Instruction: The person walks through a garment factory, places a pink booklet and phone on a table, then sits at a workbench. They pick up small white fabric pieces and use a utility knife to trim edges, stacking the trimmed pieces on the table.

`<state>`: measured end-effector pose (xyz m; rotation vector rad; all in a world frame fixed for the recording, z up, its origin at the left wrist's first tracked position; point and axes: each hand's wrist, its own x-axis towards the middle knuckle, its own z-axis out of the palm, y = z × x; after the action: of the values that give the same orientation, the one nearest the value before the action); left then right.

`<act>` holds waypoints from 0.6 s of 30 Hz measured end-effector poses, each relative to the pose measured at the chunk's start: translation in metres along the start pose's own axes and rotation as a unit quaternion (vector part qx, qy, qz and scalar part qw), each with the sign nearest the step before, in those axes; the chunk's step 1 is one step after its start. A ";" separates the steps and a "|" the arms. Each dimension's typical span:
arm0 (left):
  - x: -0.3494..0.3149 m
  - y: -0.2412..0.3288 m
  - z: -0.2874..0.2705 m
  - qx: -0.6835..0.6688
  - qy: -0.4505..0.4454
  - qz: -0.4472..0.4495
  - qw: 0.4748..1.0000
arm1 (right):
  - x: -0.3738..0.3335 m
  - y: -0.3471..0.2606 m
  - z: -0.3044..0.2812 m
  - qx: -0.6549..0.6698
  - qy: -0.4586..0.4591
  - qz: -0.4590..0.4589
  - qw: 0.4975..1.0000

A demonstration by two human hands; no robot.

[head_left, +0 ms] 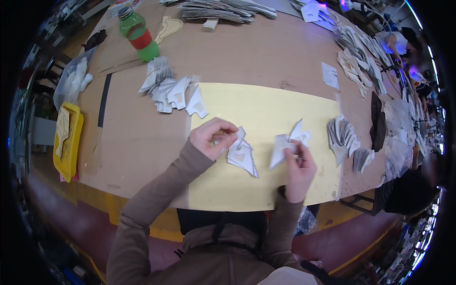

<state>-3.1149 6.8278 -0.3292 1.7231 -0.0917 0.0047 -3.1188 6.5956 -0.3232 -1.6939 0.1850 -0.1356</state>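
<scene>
My right hand (300,173) is closed on a white cut piece (280,151) with a small cut-out, pinched between thumb and fingers above the yellow sheet. Another white piece (296,129) with a pointed tip shows just behind it; whether it is held too, I cannot tell. My left hand (211,137) has thumb and fingertips drawn together beside the top of a small stack of white cut pieces (242,159). What those fingertips grip, if anything, is too small to make out. The stack lies fanned on the yellow sheet (266,192).
More white pieces (178,93) lie fanned at the left, near a green bottle (137,33). Curved rows of pieces (342,135) sit at the right edge. A yellow tray (75,142) stands far left, and stacked grey pieces (218,10) at the back. Other people work at right.
</scene>
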 end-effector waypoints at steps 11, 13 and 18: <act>-0.005 0.011 -0.013 0.243 -0.135 -0.084 0.957 | -0.017 -0.006 -0.008 0.005 0.007 0.028 1.000; -0.008 0.011 -0.012 0.259 -0.127 -0.015 0.957 | -0.028 -0.007 0.004 -0.039 -0.054 0.007 0.998; -0.009 0.005 -0.008 0.271 -0.121 0.036 0.954 | -0.043 -0.012 0.028 -0.028 -0.141 0.009 0.990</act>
<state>-3.1240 6.8354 -0.3236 2.2640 -0.3633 -0.1395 -3.1544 6.6331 -0.3139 -1.7455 -0.0086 0.1234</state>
